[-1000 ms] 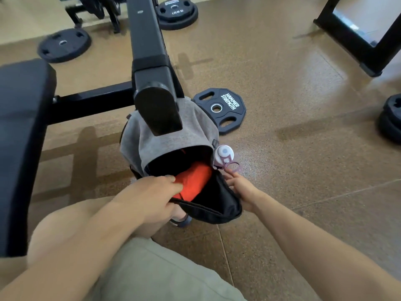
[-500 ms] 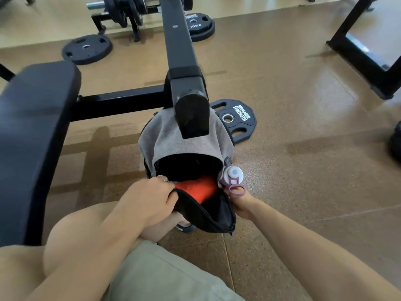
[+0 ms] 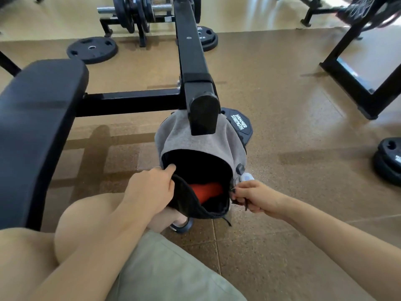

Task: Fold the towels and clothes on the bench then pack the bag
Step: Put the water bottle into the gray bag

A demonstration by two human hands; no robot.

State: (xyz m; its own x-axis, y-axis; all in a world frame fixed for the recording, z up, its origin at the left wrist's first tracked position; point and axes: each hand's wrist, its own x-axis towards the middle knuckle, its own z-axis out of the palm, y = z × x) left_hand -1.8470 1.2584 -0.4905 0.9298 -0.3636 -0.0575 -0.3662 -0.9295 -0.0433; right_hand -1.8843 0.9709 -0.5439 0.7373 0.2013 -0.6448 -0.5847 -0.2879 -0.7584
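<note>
A grey and black bag (image 3: 184, 135) stands open on the floor in front of my knees, its top leaning against a black bench leg. Inside lies a folded red-orange cloth (image 3: 206, 190). My left hand (image 3: 149, 190) grips the left side of the black front flap at the opening. My right hand (image 3: 256, 197) pinches a dark zipper pull at the bag's right edge. A white and purple bottle (image 3: 247, 177) sits in the side pocket, mostly hidden by my right hand.
The black padded bench (image 3: 36, 127) is at my left, its frame (image 3: 193, 61) running away from me. Weight plates lie on the floor: one (image 3: 238, 124) behind the bag, others (image 3: 92, 49) at the back left, a stack (image 3: 388, 161) at right. A black rack base (image 3: 358, 88) stands at right.
My right hand has shifted from below the bottle's ring to pinching the zipper pull. My left hand has moved up along the flap. The head camera has tilted up.
</note>
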